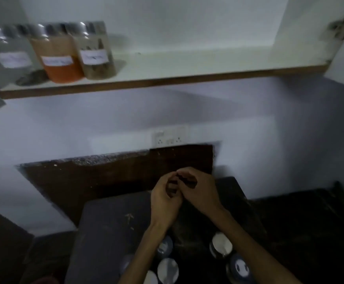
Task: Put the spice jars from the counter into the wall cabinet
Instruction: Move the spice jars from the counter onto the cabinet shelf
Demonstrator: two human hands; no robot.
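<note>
Nearest the camera, about six shiny-lidded spice jars [168, 269] stand clustered on the dark counter [109, 232], partly hidden by the forearms. Above them the left hand [165, 199] and right hand [199, 191] meet, fingers curled and touching each other; whether they hold anything I cannot tell. Farther up, three labelled jars [59, 56] stand side by side at the left of the wall cabinet shelf [187, 62].
</note>
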